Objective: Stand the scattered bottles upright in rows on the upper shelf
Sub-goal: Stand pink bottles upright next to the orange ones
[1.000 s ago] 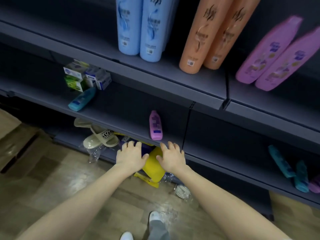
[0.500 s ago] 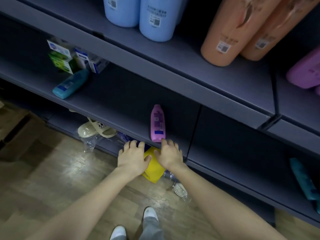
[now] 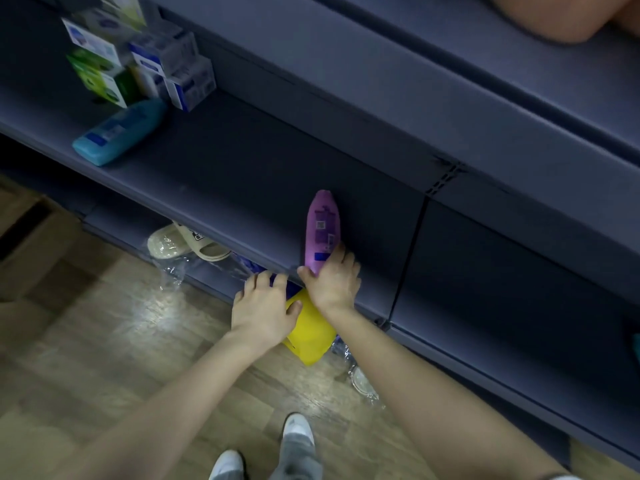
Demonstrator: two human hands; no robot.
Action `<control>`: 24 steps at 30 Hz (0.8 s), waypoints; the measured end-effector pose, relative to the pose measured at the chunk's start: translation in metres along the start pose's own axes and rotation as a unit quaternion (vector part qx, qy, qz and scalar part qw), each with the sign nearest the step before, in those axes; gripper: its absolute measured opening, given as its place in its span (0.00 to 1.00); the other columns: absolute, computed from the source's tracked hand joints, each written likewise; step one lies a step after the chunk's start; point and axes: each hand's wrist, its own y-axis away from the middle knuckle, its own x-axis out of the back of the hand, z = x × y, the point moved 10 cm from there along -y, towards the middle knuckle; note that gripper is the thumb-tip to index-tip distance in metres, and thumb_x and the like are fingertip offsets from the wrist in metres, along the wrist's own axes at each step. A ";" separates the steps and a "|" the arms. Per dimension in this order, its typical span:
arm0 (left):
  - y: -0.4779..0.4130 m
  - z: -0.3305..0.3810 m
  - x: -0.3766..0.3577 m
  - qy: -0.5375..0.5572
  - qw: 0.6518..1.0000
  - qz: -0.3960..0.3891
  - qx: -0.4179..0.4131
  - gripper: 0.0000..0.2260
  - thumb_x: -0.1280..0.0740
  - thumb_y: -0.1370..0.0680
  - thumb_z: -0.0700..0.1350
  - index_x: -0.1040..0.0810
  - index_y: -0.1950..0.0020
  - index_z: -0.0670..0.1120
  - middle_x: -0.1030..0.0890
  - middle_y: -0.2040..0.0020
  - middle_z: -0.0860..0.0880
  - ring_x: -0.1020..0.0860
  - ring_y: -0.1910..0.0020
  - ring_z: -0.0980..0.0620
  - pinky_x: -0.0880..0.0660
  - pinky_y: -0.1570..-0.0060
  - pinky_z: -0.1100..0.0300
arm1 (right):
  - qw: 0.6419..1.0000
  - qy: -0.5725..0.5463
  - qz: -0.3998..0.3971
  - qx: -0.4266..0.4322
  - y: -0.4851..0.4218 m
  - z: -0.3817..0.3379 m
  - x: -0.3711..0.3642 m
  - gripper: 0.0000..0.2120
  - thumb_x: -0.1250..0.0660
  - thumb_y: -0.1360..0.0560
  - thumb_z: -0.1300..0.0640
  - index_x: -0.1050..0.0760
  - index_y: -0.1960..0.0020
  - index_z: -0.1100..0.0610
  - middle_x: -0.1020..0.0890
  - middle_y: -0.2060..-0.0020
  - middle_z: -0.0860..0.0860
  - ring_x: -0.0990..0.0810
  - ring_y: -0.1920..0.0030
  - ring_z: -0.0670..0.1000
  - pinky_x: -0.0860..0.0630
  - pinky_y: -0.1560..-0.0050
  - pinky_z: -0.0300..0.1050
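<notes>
Shelf [image 3: 225,174]: right hand [image 3: 334,282] grips purple bottle [image 3: 322,226]

Two small bottles lay flat on the middle shelf, beneath the upper one
The purple bottle [image 3: 322,230] lay with its printed label facing up near the front edge of the middle shelf [image 3: 242,174], its narrower rounded end pointing toward the back and its near end, marked with a blue band, gripped by the right hand [image 3: 334,282], thumb on one side and fingers on the other. The blue bottle [image 3: 119,133] lay on its side well apart to the left, set diagonally. On the upper shelf [image 3: 415,81] only the rounded bottom of an orange bottle [image 3: 554,15] showed
</notes>
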 end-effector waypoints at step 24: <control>0.076 0.008 0.068 -0.032 0.999 -0.022 -0.027 0.22 0.41 0.20 0.50 0.38 0.26 0.49 0.35 0.29 0.46 0.39 0.29 0.43 0.37 0.34 0.50 | 0.826 -0.496 -0.142 -0.226 0.082 0.012 0.029 0.22 0.37 0.24 0.52 0.31 0.35 0.63 0.25 0.49 0.61 0.27 0.67 0.53 0.31 0.71 0.40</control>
